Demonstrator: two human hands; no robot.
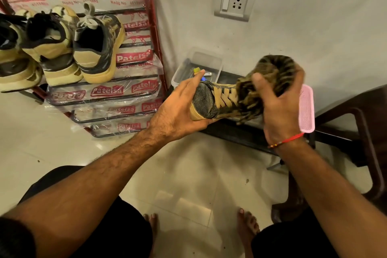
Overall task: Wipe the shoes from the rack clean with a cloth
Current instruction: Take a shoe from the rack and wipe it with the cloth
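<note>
One shoe (211, 100) is held in mid-air: my left hand (178, 111) cups its stiff toe, and my right hand (278, 100) grips a soft cloth (266, 81) against the laces. I judge it light; hold the sole.

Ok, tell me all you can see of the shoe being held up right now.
The shoe is a lace-up sneaker with a dark, cracked, leather-like toe, tan laces and a tan sole edge. It is held off the floor, lying roughly level, toe pointing toward the rack side. The left hand grips its toe end from beneath, fingers over the far side. The right hand presses a bunched striped dark-and-tan cloth over its rear half, hiding the heel and collar.
</note>
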